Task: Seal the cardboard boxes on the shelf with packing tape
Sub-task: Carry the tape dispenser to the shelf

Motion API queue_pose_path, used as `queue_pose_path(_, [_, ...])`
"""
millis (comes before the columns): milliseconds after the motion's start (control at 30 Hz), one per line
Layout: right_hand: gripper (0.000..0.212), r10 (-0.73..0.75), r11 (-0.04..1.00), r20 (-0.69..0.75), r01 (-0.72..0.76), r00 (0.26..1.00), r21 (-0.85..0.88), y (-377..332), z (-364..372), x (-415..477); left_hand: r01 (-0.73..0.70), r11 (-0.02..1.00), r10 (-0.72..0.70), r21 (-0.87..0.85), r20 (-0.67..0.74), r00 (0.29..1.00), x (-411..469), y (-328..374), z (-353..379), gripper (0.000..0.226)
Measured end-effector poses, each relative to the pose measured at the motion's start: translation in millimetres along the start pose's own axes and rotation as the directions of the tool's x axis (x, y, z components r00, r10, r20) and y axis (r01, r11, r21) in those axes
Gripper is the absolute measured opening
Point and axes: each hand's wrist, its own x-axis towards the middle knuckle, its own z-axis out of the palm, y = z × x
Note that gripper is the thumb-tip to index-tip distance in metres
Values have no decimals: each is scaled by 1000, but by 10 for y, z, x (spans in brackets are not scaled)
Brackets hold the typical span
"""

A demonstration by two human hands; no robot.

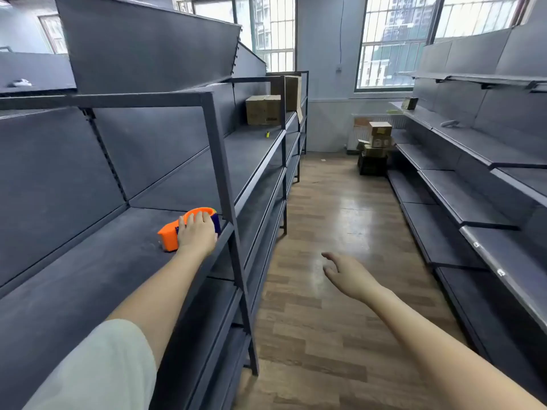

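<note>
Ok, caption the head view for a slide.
Left hand holds the orange tape dispenser on the grey shelf; right hand open over the aisle; cardboard boxes farther along.

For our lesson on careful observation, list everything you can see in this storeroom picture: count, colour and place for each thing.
dispenser: one, orange, near end of the left shelves, under the left hand
shelf boxes: two, brown, far end of the left shelves
yellow item: one, too small to identify, on the shelf in front of those boxes
floor boxes: several, brown and dark, stacked by the far wall
small box: one, dark, far end of the right shelves
shelves: two runs, dark grey, either side of the aisle
floor: wood-look, brown
windows: barred, far wall
left hand: holds the dispenser
right hand: open, holding nothing, over the aisle
</note>
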Motion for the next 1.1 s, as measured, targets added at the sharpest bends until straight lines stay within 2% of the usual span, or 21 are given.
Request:
queue_pose_path(133, [45, -38, 999, 6, 38, 999, -25, -193, 76, 184, 11, 1000, -13, 28, 83, 996, 199, -183, 75, 56])
queue_pose_path(300, [45, -57, 997, -17, 56, 998, -45, -252, 121, 352, 1, 998, -10, 60, 147, 989, 434, -369, 115, 30])
queue_pose_path(467, [45, -53, 997, -23, 52, 998, -59, -212, 160, 371, -132, 982, 124, 136, 68, 990, 491, -414, 125, 26])
queue_pose_path(600, [46, -95, 994, -55, 92, 994, -54, -280, 147, 387, -297, 955, 295, 25, 51, 954, 331, -234, -70, 23])
queue_pose_path(733, [49, -182, 983, -103, 179, 978, -38, -425, 122, 385, -590, 804, 594, -73, 60, 802, 31, 125, -391, 22])
queue_pose_path(833, [50, -222, 974, -161, 226, 962, 3, -495, 130, 337, -763, 646, 761, -20, 84, 643, -210, 524, -545, 27])
queue_pose_path(933, [37, -263, 963, -168, 270, 950, 18, -479, 106, 283, -881, 469, 880, 65, 44, 472, -395, 887, -605, 23])
queue_pose_path(1000, [32, -260, 965, -129, 261, 957, -9, -420, 70, 235, -905, 418, 907, 81, 18, 421, -450, 1079, -658, 23])
queue_pose_path(1100, [30, -138, 990, -111, 136, 984, -23, -282, -33, 173, -918, 369, 926, 143, 29, 377, -439, 1364, -739, 28])
